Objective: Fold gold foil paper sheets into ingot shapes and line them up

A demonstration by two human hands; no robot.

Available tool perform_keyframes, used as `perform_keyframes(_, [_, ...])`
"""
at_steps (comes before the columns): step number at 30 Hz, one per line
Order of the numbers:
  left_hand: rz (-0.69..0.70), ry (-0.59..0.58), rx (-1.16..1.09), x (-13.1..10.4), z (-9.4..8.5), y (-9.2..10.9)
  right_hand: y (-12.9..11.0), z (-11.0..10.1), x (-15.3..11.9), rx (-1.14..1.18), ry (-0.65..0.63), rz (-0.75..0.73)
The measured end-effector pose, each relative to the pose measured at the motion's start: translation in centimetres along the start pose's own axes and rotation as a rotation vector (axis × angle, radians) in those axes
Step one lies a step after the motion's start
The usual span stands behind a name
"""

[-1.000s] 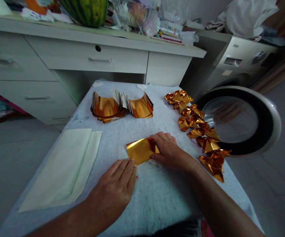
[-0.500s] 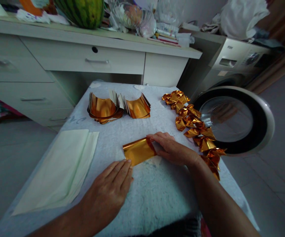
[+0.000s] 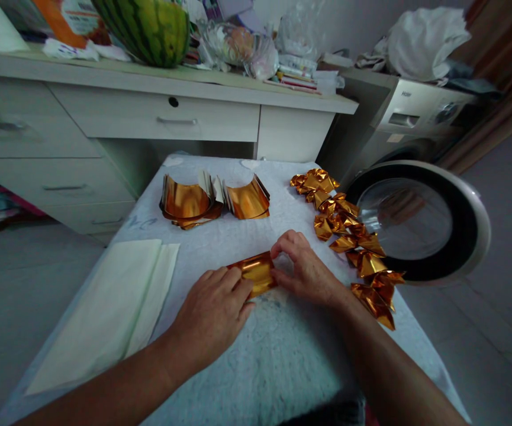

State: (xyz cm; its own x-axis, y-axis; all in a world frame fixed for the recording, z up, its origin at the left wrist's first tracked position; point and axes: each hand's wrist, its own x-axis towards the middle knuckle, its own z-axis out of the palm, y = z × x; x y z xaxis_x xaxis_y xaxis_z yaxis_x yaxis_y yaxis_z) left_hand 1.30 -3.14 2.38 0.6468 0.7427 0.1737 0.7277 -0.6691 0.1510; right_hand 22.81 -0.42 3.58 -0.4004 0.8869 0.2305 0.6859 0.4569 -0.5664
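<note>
A small rectangle of gold foil paper (image 3: 259,272) lies on the cloth-covered table in front of me, its far edge curled up. My left hand (image 3: 215,302) covers its left end, fingers bent and close together on the foil. At the right end my right hand (image 3: 302,266) has the edge between thumb and bent fingers. Beyond them stand two curved stacks of gold foil sheets, a left stack (image 3: 187,200) and a right stack (image 3: 249,198). Folded gold foil pieces (image 3: 342,219) run in a row down the table's right side.
Pale folded sheets (image 3: 100,307) lie on the table's left (image 3: 238,384). Behind is a white desk (image 3: 211,112) with drawers, bearing a watermelon (image 3: 149,32) and bagged items. The open round door (image 3: 415,222) of a washing machine (image 3: 415,112) reaches the table's right edge.
My left hand has slid rightward and up over the foil paper, hiding its left part. My right hand's fingers have bent more at the right end. The view has tipped slightly upward.
</note>
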Motion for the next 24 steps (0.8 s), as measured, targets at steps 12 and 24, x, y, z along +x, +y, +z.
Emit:
perform_keyframes(12, [0.114, 0.242, -0.115, -0.7, 1.3, -1.3, -0.3, 0.8, -0.2, -0.043, -0.27, -0.107])
perform_keyframes(24, [0.106, 0.263, -0.108, -1.1, 1.5, -1.2, 0.2, 1.2, 0.1, -0.072, -0.241, -0.11])
